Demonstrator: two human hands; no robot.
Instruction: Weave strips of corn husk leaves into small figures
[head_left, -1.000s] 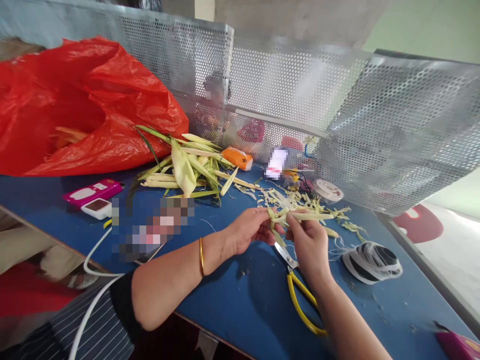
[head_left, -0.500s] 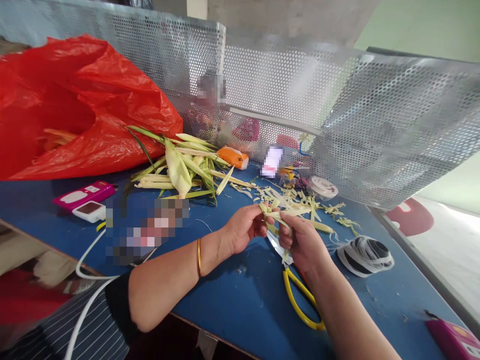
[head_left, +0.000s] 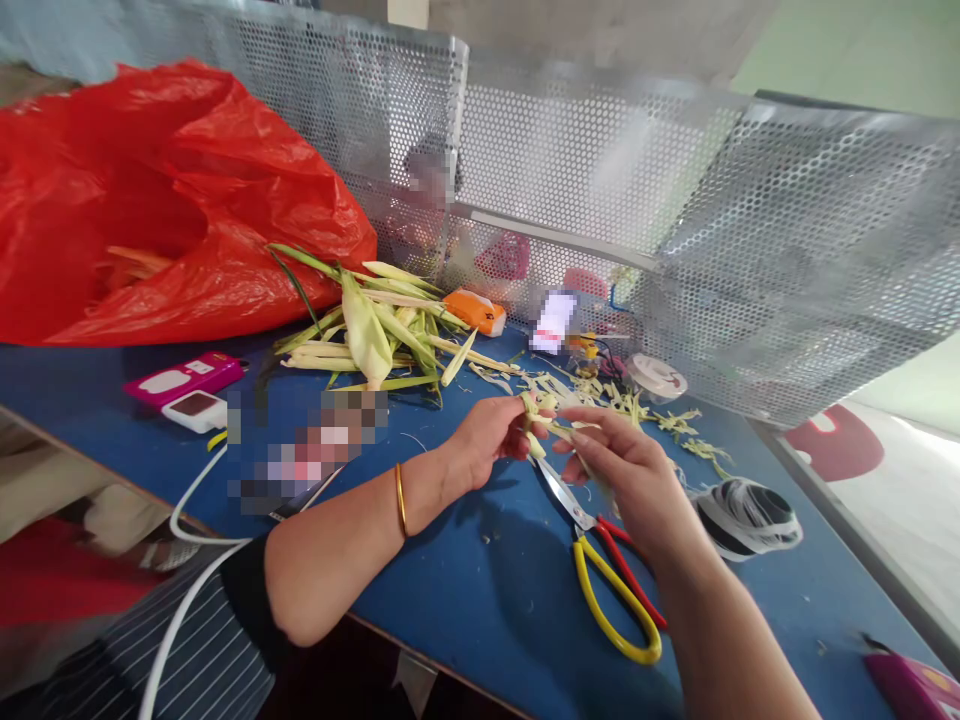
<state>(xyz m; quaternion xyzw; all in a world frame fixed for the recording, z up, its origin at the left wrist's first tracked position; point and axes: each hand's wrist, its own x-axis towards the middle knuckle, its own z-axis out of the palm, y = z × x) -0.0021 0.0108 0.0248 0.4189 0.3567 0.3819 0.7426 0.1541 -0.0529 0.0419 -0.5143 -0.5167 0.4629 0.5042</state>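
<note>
My left hand [head_left: 491, 437] pinches a small folded piece of pale green leaf strips [head_left: 541, 415] above the blue table [head_left: 465, 590]. My right hand [head_left: 626, 465] grips the long strip that runs from that piece toward me, its fingers curled round it. Both hands hover just over the scissors [head_left: 607, 570] with yellow and red handles, which lie flat on the table. A gold bangle sits on my left wrist.
A heap of green and cream leaves [head_left: 375, 330] lies before a big red plastic bag [head_left: 165, 200]. Leaf scraps [head_left: 637, 405], a roll of white cord [head_left: 746, 515], an orange object [head_left: 472, 312], a pink box [head_left: 184, 378] and a perforated metal screen [head_left: 675, 220] surround the hands.
My right hand has drawn the strip down and toward me, uncovering the red scissor handle. My left hand stayed on the folded piece. The camera shifted slightly.
</note>
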